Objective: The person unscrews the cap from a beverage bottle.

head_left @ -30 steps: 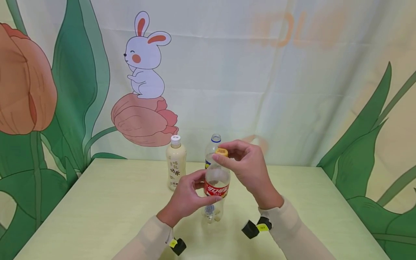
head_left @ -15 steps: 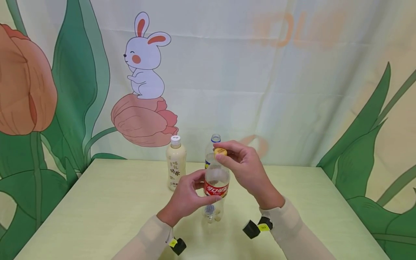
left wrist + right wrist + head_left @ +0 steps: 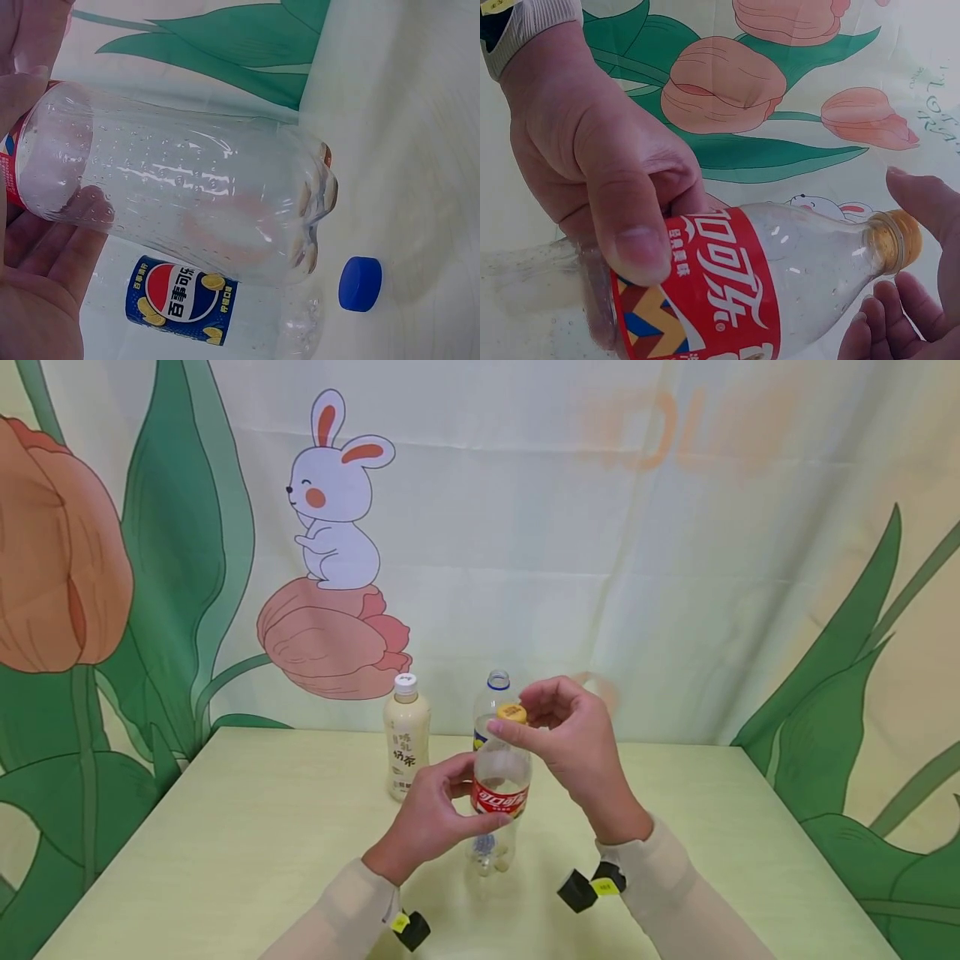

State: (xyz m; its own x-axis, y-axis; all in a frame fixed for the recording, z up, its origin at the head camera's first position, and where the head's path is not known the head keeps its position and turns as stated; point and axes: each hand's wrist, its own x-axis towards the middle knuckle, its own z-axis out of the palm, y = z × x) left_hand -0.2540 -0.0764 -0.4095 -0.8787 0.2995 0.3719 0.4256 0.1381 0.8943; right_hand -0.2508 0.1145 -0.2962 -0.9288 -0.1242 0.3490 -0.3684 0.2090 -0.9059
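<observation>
My left hand (image 3: 431, 814) grips a clear cola bottle (image 3: 501, 766) around its red label, thumb in front and fingers behind. The bottle stands upright, its yellow cap (image 3: 512, 713) on the neck. In the right wrist view, the thumb and fingers of my right hand (image 3: 922, 262) are spread around the yellow cap (image 3: 906, 238), apart from it. Seen from the head, the right hand (image 3: 573, 743) has its fingertips lifted beside the cap. Water drops cling inside the bottle (image 3: 180, 172) in the left wrist view, where its lobed base shows.
Behind stands a second clear bottle (image 3: 491, 702) without a cap; its blue label (image 3: 180, 300) shows in the left wrist view. A blue cap (image 3: 360, 283) lies on the table (image 3: 225, 827). A milk tea bottle (image 3: 406, 735) with a white cap is at left. A printed curtain (image 3: 525, 568) hangs behind.
My right fingers pinched the yellow cap half a second ago; now they have come off it and lifted up and back. My left hand and the bottle have stayed in place.
</observation>
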